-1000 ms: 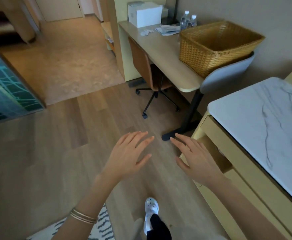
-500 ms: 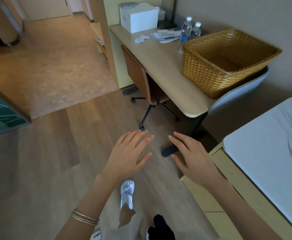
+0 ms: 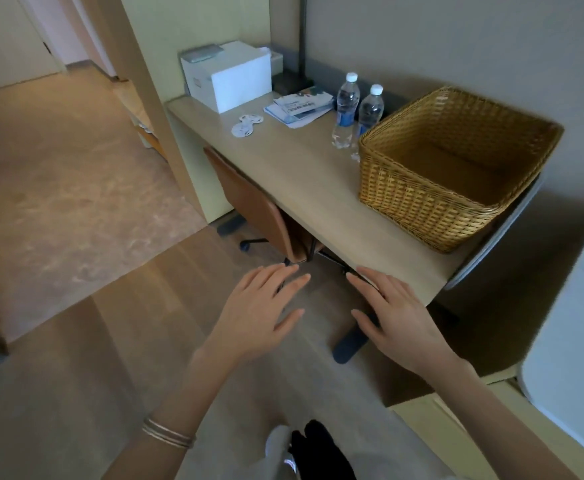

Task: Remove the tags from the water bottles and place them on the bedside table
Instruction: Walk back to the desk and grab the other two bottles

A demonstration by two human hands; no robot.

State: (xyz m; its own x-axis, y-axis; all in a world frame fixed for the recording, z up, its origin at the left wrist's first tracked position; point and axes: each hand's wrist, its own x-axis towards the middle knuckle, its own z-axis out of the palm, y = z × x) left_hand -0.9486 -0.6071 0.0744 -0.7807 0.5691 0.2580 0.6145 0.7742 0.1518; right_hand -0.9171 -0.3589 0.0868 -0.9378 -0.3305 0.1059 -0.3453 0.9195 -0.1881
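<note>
Two clear water bottles with white caps and blue labels stand side by side at the back of the wooden desk (image 3: 304, 188): the left bottle (image 3: 345, 110) and the right bottle (image 3: 370, 114), the latter partly hidden behind the basket. My left hand (image 3: 261, 311) hovers over the floor, palm down, fingers apart, holding nothing. My right hand (image 3: 396, 315) is open too, just in front of the desk's near edge. The white marble top of the bedside table (image 3: 571, 368) shows at the right edge. Both hands are well short of the bottles.
A large wicker basket (image 3: 425, 199) sits on the desk's right end, right beside the bottles. A white box (image 3: 228, 76), leaflets (image 3: 301, 107) and small white tags (image 3: 245, 126) lie further back. A brown swivel chair (image 3: 259, 209) is tucked under the desk.
I have stepped closer to the desk; it and the bottles now loom larger and nearer. Both hands stay open and have come up to the desk's near edge.
</note>
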